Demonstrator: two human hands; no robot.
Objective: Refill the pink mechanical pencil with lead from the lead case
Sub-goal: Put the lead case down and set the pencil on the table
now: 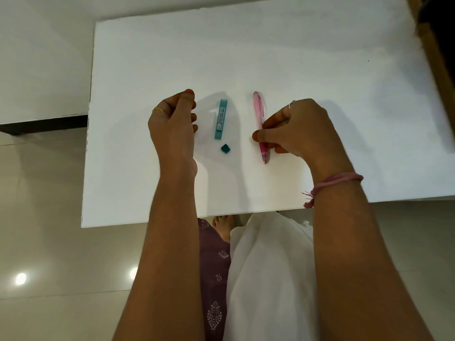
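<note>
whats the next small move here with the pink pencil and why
Probably lift the pink mechanical pencil off the white table: the right hand already pinches its barrel. The teal lead case lies with its small teal cap off beside it, and the left hand hovers nearby, fingers loosely curled, apparently holding nothing.

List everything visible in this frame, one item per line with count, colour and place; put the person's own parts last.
table: one, white, fills the upper frame
lead case: one, teal, lying on the table between the hands, its near end open
cap: one, dark teal, on the table just below the lead case
pink mechanical pencil: one, pink, on the table right of the lead case, tip toward the person
floor: pale glossy tiles, left of and below the table
bracelet: one, pink thread, on the right wrist
left hand: one, loosely curled, left of the lead case, holding nothing visible
right hand: one, fingers pinching the pencil's lower barrel
</note>
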